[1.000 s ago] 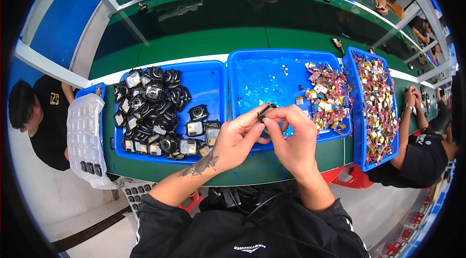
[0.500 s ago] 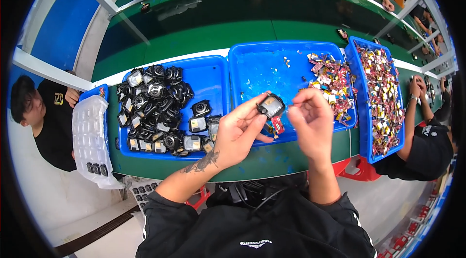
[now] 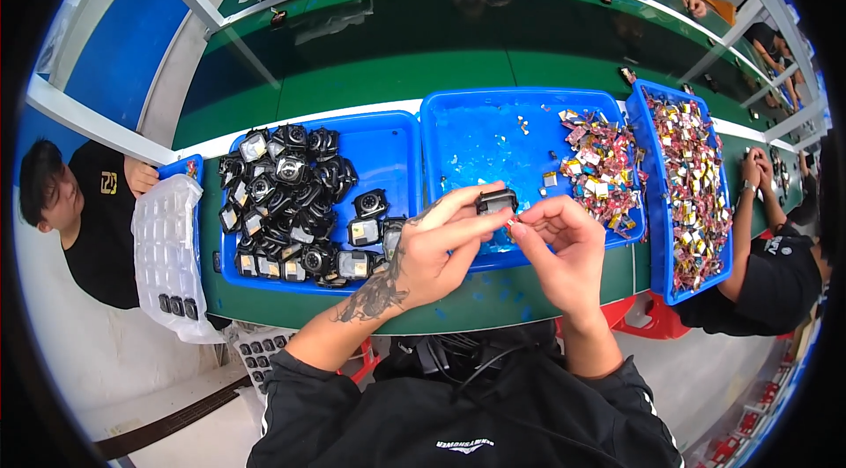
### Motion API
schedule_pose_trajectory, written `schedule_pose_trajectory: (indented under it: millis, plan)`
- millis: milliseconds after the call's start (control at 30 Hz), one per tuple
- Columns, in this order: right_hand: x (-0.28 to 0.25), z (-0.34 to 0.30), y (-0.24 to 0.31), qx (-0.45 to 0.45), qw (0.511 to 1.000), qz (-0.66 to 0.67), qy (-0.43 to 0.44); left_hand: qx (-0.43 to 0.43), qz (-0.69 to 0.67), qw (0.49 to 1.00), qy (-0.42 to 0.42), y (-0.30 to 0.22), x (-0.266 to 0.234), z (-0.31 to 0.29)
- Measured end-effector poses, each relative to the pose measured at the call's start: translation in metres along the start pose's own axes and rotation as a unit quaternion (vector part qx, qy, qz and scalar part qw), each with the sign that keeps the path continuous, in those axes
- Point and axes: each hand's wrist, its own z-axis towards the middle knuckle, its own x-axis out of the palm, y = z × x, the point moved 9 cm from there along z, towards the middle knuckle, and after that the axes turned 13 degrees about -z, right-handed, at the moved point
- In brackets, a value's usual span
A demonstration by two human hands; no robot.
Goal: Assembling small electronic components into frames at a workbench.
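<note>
My left hand [image 3: 436, 248] is closed around a black smartwatch housing [image 3: 496, 202], gripping it between thumb and fingers above the front of the middle blue tray [image 3: 493, 98]. At the housing's lower edge, my right hand [image 3: 564, 248] pinches a small red piece [image 3: 512, 224] with thumb and forefinger. Fingers cover most of that piece, and whether it is joined to the housing I cannot tell. Heaped in the left blue tray [image 3: 388, 142] are black watch housings [image 3: 291, 170]. Small red, yellow and white electronic parts [image 3: 599, 168] lie in the right half of the middle tray.
A narrow blue tray [image 3: 665, 292] full of similar parts stands at the right. To the left is a clear plastic blister tray [image 3: 163, 230] with several black pieces. Beyond the trays runs a green conveyor belt [image 3: 441, 71]. Co-workers [image 3: 97, 221] sit on either side and opposite.
My right hand has moved left to the housing and closed on the small red piece. My left hand has tilted the housing, so its face is seen more edge-on.
</note>
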Motion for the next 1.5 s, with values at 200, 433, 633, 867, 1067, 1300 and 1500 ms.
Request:
schedule_pose_trajectory:
  millis: [200,433,633,867,1067,1300,1500]
  plan:
    - [0.004,0.004,0.005,0.005,0.999,0.012,0.037,0.059,0.108,0.991,-0.051,-0.009,-0.004,0.004]
    - [0.006,0.005,-0.008,0.069,0.98,0.157,0.098,0.035,0.111,0.993,-0.023,-0.005,-0.002,0.001]
    - [0.003,-0.002,-0.003,0.034,0.996,0.066,0.059,-0.228,-0.172,0.958,-0.037,0.044,0.001,-0.009]
    - [0.001,-0.002,-0.01,0.016,0.999,0.027,-0.043,-0.176,-0.215,0.955,-0.106,0.041,-0.001,-0.009]
    - [-0.002,-0.006,-0.014,-0.038,0.991,-0.032,-0.121,-0.203,-0.306,0.922,-0.123,0.051,0.007,-0.017]
    - [0.0,-0.005,-0.003,-0.087,0.967,-0.186,-0.151,-0.211,-0.311,0.915,-0.149,0.048,0.006,-0.016]
    - [0.017,0.0,-0.002,-0.082,0.969,-0.218,-0.082,-0.168,-0.261,0.934,-0.175,0.048,0.001,-0.023]
